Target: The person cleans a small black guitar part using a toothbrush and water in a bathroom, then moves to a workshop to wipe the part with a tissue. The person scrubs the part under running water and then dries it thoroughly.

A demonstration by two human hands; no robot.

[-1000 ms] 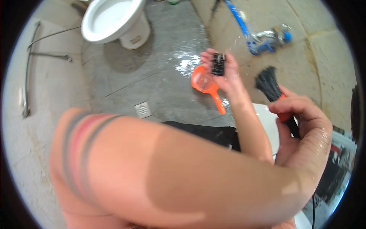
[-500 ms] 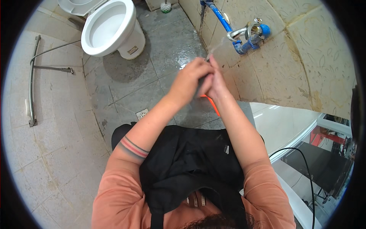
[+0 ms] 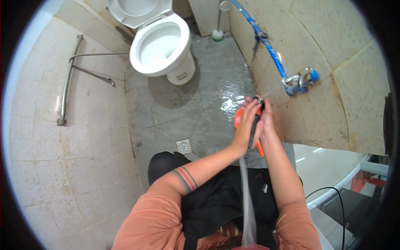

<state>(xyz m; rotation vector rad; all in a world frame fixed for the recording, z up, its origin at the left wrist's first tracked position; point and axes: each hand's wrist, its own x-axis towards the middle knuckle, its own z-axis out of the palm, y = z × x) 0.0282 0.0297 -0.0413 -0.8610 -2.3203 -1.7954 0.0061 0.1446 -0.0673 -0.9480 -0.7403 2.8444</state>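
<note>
brush (image 3: 253,132), thin and dark, is being squeezed between the two hands near the blue tap (image 3: 299,79) on the right wall. left hand (image 3: 246,127) and right hand (image 3: 266,121) are pressing flat together around it. water (image 3: 246,196) is running down, so washing looks underway, not finished. orange scoop (image 3: 238,118) is lying on the wet floor (image 3: 200,104) under them.

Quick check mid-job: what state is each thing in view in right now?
Wall tap: running.
Toilet: lid up, bowl open.
Floor: wet near the tap.
Left hand: pressed against the right hand, a dark object between them.
Right hand: pressed against the left.
Orange scoop: on the floor.
</note>
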